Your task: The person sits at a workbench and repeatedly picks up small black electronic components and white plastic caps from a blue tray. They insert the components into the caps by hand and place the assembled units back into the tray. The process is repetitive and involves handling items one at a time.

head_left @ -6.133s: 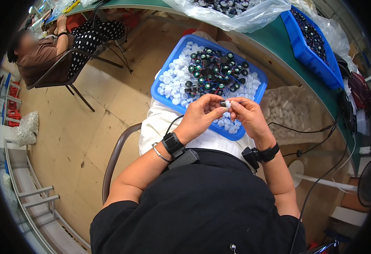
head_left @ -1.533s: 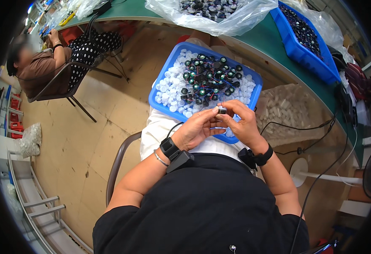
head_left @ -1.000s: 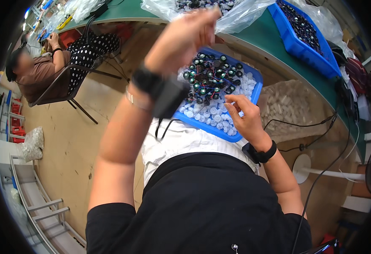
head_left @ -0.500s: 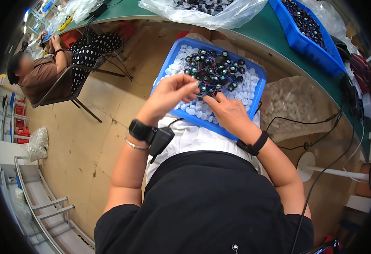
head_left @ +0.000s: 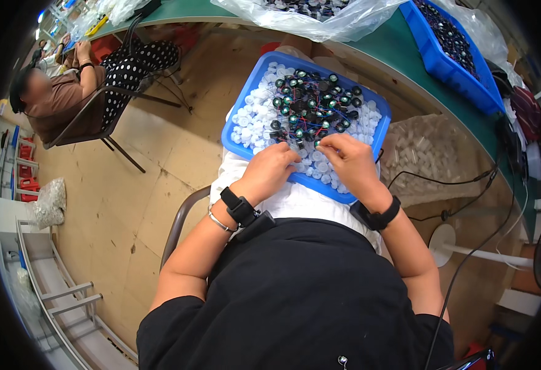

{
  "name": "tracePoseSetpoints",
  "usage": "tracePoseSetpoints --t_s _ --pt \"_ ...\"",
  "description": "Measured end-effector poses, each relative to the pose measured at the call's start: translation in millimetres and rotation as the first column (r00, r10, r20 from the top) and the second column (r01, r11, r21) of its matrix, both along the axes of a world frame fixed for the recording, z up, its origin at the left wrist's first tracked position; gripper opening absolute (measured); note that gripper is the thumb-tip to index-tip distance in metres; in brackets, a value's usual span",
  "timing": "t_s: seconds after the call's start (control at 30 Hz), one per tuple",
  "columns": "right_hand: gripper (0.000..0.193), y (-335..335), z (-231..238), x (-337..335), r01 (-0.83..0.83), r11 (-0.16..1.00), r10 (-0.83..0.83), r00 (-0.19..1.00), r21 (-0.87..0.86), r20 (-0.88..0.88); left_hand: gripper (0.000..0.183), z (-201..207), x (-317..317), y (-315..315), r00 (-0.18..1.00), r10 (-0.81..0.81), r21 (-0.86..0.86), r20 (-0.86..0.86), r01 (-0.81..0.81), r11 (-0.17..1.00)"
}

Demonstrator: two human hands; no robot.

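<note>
A blue plastic tray (head_left: 226,139) rests on my lap, filled with translucent white plastic caps (head_left: 253,116). Heaped over the caps are small round black components (head_left: 309,112) with green faces and thin red and blue wires. My right hand (head_left: 355,165) pinches a small round component at the near edge of that heap. Just left of it, my left hand (head_left: 269,171) hangs over the tray's near side, fingers bent and closed among the caps. Whatever its fingertips hold is hidden.
Ahead stands a green table (head_left: 374,44) with a clear plastic bag (head_left: 320,28) of parts and a blue bin (head_left: 434,68) of wired components. A bag of clear pieces (head_left: 424,151) and black cables lie right. A seated person (head_left: 73,92) works at the far left.
My left hand has come down and back from above the heap to the tray's near side. The right hand has shifted slightly right, its fingertips now pinched on a component.
</note>
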State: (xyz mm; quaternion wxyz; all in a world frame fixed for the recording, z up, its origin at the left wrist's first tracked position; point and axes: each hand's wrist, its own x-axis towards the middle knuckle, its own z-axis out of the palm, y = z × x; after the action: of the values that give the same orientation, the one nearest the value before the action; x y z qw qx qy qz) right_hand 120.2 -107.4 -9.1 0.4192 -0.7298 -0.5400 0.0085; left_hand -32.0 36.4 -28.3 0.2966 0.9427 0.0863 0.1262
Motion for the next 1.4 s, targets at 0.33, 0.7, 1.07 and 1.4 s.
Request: tracePoseSetpoints --t_s 0.33,0.7,1.07,1.4 --pt "0.015 -21.8 33.7 -0.4 -0.125 0.981 0.191 0.447 0.150 -0.874 0.013 16.2 3.6 -0.7 1.000 -0.012 -0.169 0.015 0.015 0.985" --pt "0.017 -24.0 25.2 -1.7 -0.062 0.997 0.081 0.622 0.054 -0.779 0.029 28.8 23.9 -24.1 0.997 0.062 -0.975 0.048 0.060 -0.213" --pt "0.009 -22.9 21.7 -12.6 0.004 1.000 -0.001 0.987 0.013 -0.161 0.029 20.9 25.5 -35.0 0.983 0.180 -0.938 0.024 0.085 -0.336" --pt "0.004 -20.8 28.6 -10.9 0.027 0.995 -0.034 0.997 0.098 0.067 0.031 14.5 23.0 -32.9 0.984 0.178 -0.907 0.028 0.100 -0.409"
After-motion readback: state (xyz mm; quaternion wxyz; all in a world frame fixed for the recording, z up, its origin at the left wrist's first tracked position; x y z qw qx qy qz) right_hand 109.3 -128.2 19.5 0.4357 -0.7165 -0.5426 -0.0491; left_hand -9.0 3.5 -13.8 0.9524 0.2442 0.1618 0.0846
